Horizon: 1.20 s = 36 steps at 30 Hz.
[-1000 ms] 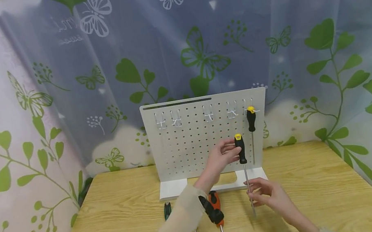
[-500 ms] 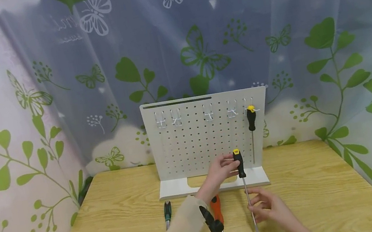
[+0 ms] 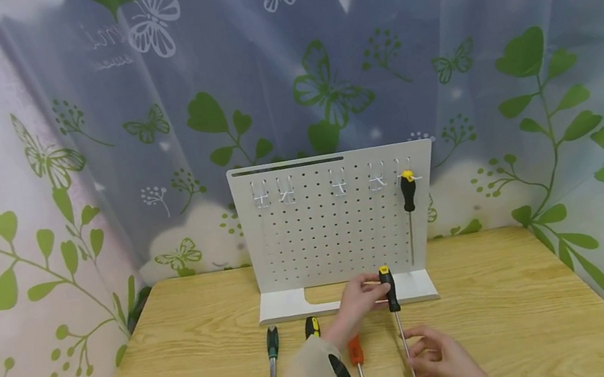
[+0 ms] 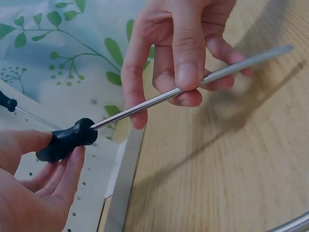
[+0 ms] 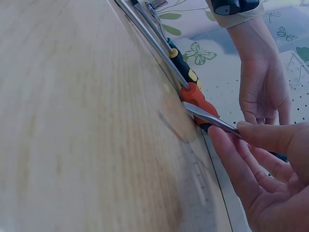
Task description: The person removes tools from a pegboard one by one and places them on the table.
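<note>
Screwdriver (image 3: 391,297) held two-handed
Left hand (image 3: 358,301) grips the chunky black handle (image 4: 67,141), right hand (image 3: 442,358) pinches the shiny round metal shaft (image 4: 145,104).

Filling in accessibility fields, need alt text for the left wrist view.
The left hand grips a screwdriver by its dark handle while the right hand pinches its metal shaft, above a wood-grain table. A white pegboard and part of a second screwdriver show at left, with a leaf-print backdrop behind.
</note>
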Tool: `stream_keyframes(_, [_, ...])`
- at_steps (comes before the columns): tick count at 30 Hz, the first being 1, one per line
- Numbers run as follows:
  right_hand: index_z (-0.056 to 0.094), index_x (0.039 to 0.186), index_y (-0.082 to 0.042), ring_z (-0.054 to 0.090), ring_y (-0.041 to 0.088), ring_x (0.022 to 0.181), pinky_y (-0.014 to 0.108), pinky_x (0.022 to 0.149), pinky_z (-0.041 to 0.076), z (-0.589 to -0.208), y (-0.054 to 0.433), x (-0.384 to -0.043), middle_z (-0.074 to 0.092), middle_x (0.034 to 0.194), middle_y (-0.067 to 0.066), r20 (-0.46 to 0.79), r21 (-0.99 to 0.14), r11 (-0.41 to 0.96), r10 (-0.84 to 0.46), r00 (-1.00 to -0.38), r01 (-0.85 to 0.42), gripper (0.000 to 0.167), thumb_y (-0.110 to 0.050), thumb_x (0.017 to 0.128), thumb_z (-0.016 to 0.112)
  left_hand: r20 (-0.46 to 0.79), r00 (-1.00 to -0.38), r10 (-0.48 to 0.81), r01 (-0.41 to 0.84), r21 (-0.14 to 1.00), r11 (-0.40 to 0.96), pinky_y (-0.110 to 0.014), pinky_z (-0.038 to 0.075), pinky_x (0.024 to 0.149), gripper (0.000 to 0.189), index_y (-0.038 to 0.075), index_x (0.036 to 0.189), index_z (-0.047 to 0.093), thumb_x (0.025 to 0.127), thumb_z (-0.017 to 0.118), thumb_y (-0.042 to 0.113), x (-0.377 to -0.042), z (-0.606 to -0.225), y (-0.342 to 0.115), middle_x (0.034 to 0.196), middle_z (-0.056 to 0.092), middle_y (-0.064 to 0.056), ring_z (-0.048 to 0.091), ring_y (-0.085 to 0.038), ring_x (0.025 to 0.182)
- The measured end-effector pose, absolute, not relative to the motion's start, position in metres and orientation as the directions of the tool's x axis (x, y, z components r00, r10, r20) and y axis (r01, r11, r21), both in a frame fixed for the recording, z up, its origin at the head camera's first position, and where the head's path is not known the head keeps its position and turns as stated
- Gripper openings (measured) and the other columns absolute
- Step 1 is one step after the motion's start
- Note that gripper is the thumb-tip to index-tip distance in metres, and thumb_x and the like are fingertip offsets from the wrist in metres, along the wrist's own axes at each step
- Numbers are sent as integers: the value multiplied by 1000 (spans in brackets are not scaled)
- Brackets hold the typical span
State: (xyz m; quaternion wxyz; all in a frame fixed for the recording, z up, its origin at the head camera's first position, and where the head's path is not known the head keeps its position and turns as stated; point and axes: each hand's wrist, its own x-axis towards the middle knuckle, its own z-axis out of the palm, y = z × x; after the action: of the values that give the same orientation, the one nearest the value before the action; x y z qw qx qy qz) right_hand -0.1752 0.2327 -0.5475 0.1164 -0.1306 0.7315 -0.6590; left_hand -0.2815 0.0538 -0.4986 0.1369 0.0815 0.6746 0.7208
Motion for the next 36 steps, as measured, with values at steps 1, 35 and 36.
stream_keyframes(1, [41,135,17,70,15,74,41,64,65,-548,232,-174,66,95,15,-15,-995,99,-343,-939,-21,51,-1,95,68,-69,-950,306,-86,995,-45,-50,60,91,34,-10,126,58,95,68,3,-280,-500,54,104,70,-19,73,-27,90])
stream_keyframes(35, [54,123,15,65,15,70,24,60,58,-553,231,-150,66,89,6,-136,-964,265,-381,-915,33,44,-1,87,73,-117,-946,302,16,915,403,-25,60,68,25,-7,109,66,89,76,4,-253,-523,53,86,70,-7,73,-21,73])
stream_keyframes(36, [55,122,14,64,16,70,25,59,57,-553,231,-150,66,88,4,-155,-958,281,-371,-916,48,43,-1,87,73,-122,-947,299,14,910,415,-25,59,66,25,-7,109,66,89,76,4,-253,-524,53,85,70,-6,73,-20,73])
